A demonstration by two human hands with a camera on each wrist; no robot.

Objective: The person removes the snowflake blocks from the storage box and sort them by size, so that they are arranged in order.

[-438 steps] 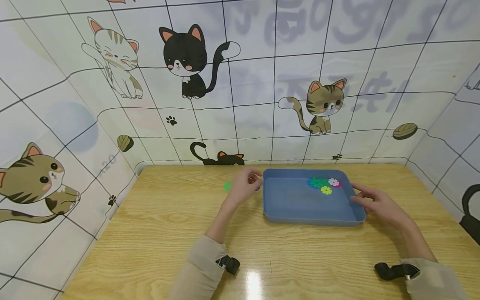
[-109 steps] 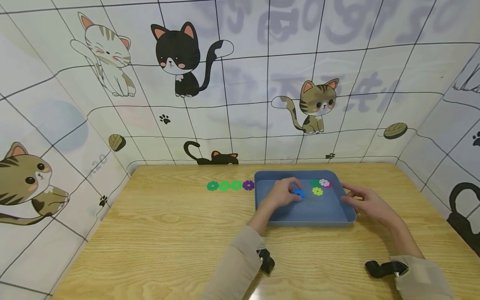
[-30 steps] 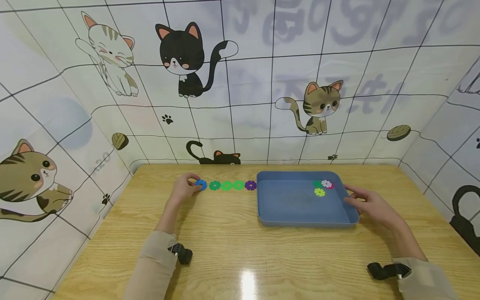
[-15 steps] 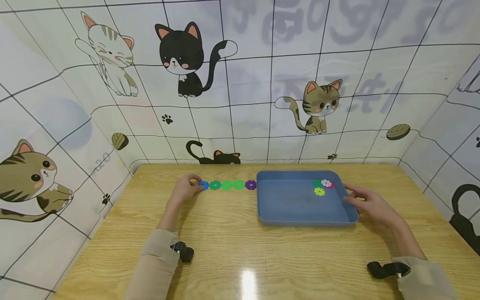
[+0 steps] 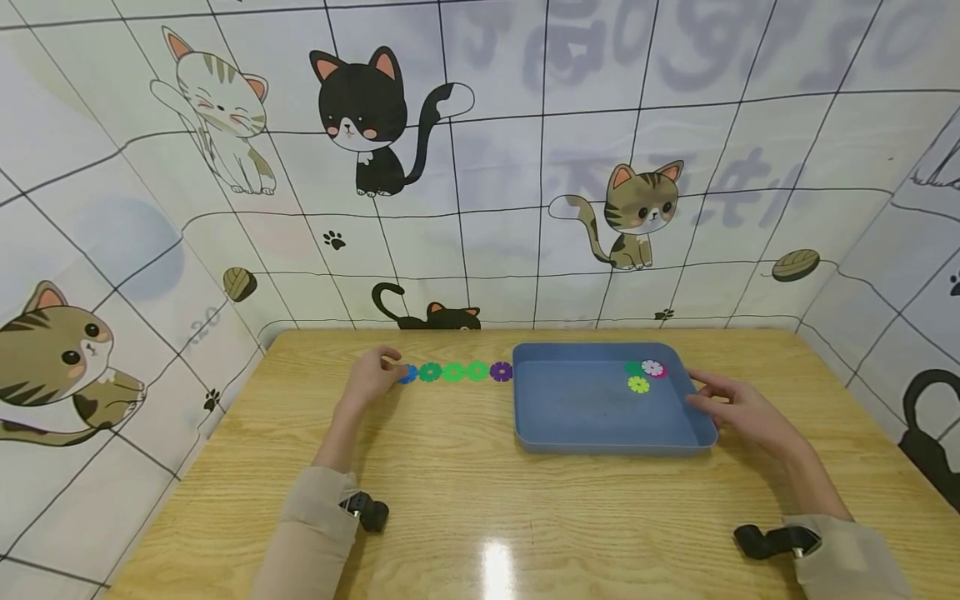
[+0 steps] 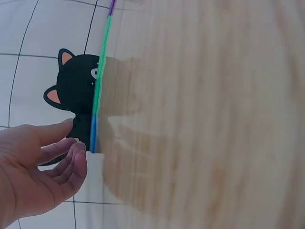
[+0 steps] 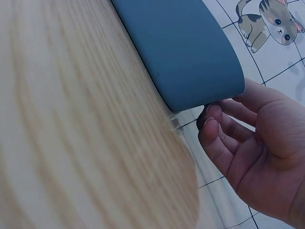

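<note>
My left hand (image 5: 370,377) is at the left end of a row of flat, flower-shaped plastic discs. Its fingers are loosely bent, with the fingertips right beside the blue disc (image 6: 93,133), which they partly cover in the head view. From there the row runs right with a dark green disc (image 5: 430,372), two bright green discs (image 5: 465,372) and a purple disc (image 5: 501,372) by the tray's left wall. My right hand (image 5: 746,408) holds the right rim of the blue-grey tray (image 5: 585,417), thumb and index finger over the edge. Its other fingers curl outside the wall.
Inside the tray, towards the back right, lie a yellow disc (image 5: 639,384), a white disc (image 5: 652,367) over a pink one, and a green disc (image 5: 633,367). A cat-patterned cloth wall (image 5: 495,167) stands right behind the wooden table (image 5: 450,500).
Over the last second the blue disc has shifted slightly right, up against the dark green disc. Earlier, my left hand lifted it from the tray to the row's left end. My right hand stays.
</note>
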